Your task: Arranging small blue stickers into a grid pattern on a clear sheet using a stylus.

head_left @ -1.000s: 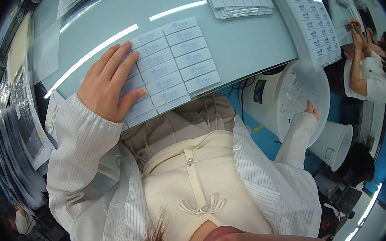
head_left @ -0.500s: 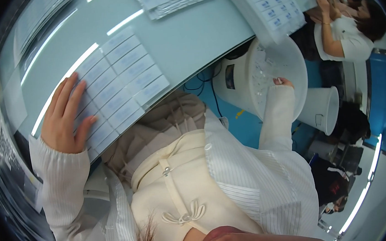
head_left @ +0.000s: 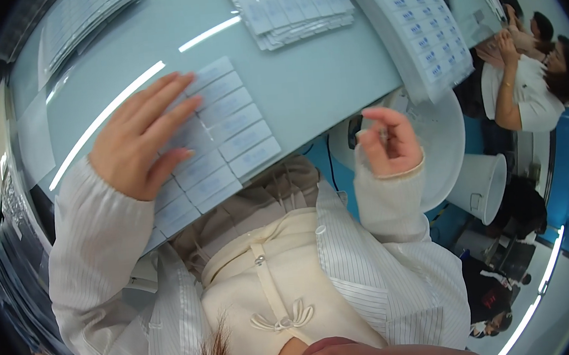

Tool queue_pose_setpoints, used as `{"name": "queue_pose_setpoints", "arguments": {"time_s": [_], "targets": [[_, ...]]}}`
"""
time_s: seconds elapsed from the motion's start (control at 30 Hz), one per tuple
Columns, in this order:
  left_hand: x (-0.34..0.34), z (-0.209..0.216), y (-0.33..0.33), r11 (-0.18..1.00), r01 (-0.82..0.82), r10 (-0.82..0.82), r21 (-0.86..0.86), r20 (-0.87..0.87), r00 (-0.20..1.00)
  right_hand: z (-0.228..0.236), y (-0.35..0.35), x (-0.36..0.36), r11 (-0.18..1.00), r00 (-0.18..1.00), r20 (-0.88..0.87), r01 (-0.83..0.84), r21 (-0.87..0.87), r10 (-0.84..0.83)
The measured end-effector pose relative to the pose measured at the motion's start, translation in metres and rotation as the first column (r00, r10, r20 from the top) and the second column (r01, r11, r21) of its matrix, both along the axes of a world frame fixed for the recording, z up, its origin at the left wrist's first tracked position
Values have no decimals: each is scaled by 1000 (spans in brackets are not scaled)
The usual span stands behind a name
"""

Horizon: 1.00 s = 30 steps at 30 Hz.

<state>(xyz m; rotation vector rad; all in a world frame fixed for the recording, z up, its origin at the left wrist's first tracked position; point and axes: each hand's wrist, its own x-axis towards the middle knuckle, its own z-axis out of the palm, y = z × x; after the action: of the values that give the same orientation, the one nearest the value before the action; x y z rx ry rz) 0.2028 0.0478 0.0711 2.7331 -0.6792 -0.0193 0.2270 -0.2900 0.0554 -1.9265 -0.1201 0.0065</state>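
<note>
Head view: a pale glassy table (head_left: 316, 73) spreads across the far side. To its right stands a white bin (head_left: 442, 164), beneath a stack of printed sheets (head_left: 414, 31). Rectangular labels (head_left: 239, 122) lie in rows at the table's near left. Over them, the left hand (head_left: 137, 137) is open; the right hand (head_left: 393, 144), half-curled before the bin, hides whether it grips anything.

From the wearer's head, a wide fisheye camera looks steeply down; the torso (head_left: 239, 283) is very near, low centre; left hand (head_left: 134, 140) and right hand (head_left: 390, 142) sit close, mid-height; the desk (head_left: 316, 73) lies beyond, upper frame.
</note>
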Motion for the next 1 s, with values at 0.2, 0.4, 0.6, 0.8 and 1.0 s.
{"name": "queue_pose_setpoints", "arguments": {"time_s": [0.2, 0.4, 0.6, 0.8, 1.0], "targets": [[23, -3, -13, 984, 154, -158, -88, -44, 986, -7, 62, 14, 981, 981, -36, -188, 50, 190], [26, -4, -22, 984, 162, -165, -76, -30, 986, -1, 80, 25, 907, 952, 205, -131, -400, 228], [29, -3, -22, 979, 158, -163, -125, -33, 986, -10, 92, 28, 842, 854, 349, -171, -512, 386], [25, -7, -24, 978, 148, -153, -148, -20, 988, -4, 91, 23, 824, 877, 295, -176, -539, 380], [26, -6, -22, 982, 147, -149, -121, 0, 989, -2, 93, 24, 809, 875, 277, -191, -556, 397]]}}
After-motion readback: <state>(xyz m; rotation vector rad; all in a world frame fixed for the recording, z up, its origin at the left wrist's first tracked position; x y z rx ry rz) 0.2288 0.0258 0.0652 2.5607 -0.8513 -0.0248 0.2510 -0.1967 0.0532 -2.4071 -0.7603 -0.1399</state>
